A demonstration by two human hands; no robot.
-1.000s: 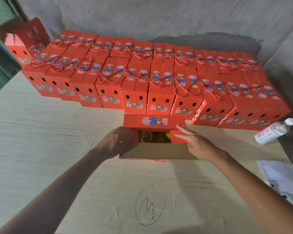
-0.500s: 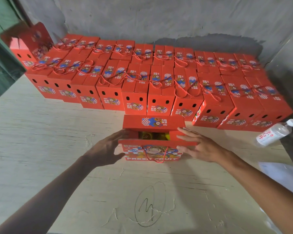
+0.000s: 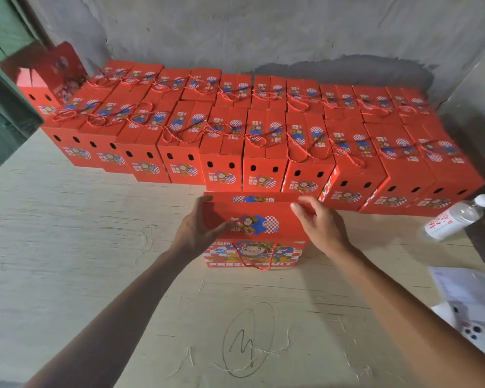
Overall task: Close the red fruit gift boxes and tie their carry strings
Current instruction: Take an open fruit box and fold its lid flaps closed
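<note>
The near flap has folded down over the red gift box (image 3: 254, 219), both flat-fingered hands, left (image 3: 198, 229) and right (image 3: 319, 226), pressing its top at 12 o'clock on the tabletop (image 3: 95, 247).

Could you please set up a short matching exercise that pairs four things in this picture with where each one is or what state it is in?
Things:
1. water bottle
2. front box
3. carry string
4. box with raised flap

Places or states:
A. hangs loose down the near face of the front box
B. far left end of the stacked rows
C. lies on its side at the right of the table
D. under both hands, flaps folded down

Pairs: 1-C, 2-D, 3-A, 4-B
</note>
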